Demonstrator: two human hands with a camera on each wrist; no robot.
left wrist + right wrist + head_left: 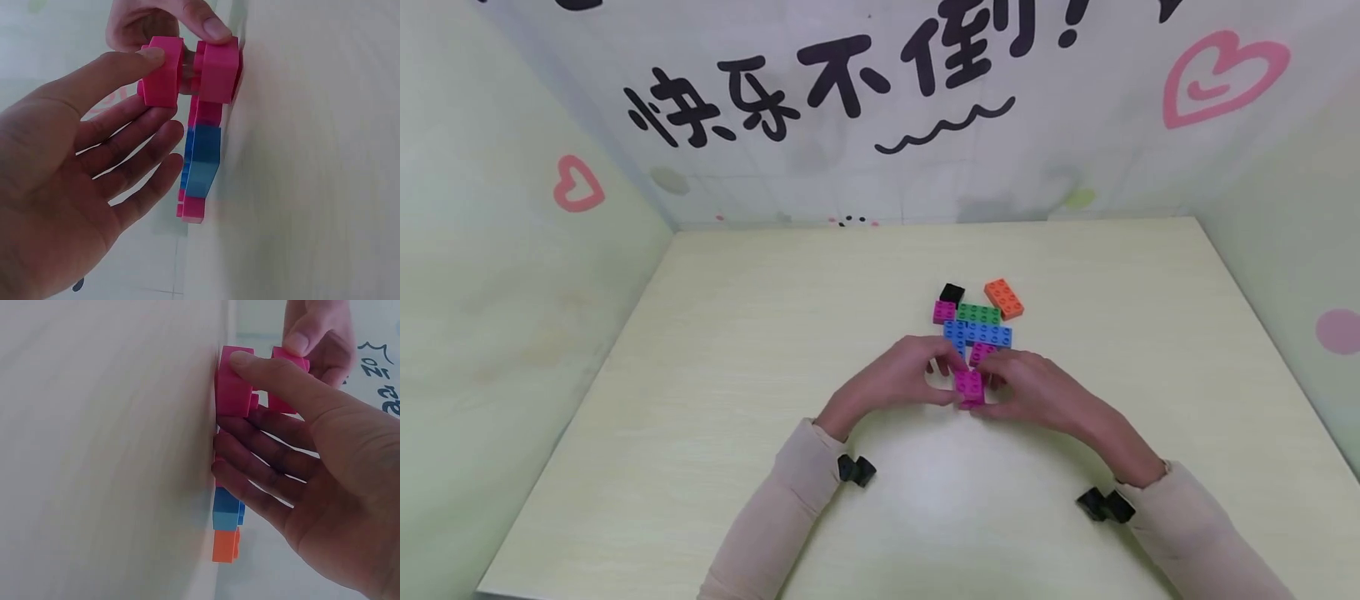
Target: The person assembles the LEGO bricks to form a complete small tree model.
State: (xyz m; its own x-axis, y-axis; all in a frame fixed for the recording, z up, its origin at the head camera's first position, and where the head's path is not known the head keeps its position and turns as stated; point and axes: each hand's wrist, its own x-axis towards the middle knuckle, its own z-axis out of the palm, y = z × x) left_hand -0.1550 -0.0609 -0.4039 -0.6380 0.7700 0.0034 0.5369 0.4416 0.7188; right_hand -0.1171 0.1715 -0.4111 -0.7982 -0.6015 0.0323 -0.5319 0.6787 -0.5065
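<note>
My left hand (pixel 902 375) pinches a pink toy brick (pixel 162 72) between thumb and fingers. Just beneath it, a second pink brick (pixel 235 384) is pinched by my right hand (pixel 1045 387), low at the tabletop. A narrow gap separates the two bricks in both wrist views, their studs facing the same way. Beyond the hands lie a small pink brick (pixel 982 354), blue bricks (pixel 988 334), a green brick (pixel 979 313) and another pink brick (pixel 944 312). My fingers partly cover the nearer bricks in the head view.
An orange brick (pixel 1003 298) and a black brick (pixel 952 293) lie at the far side of the group. The pale tabletop (pixel 737 333) meets a printed wall (pixel 820 183) at the back, with side walls left and right.
</note>
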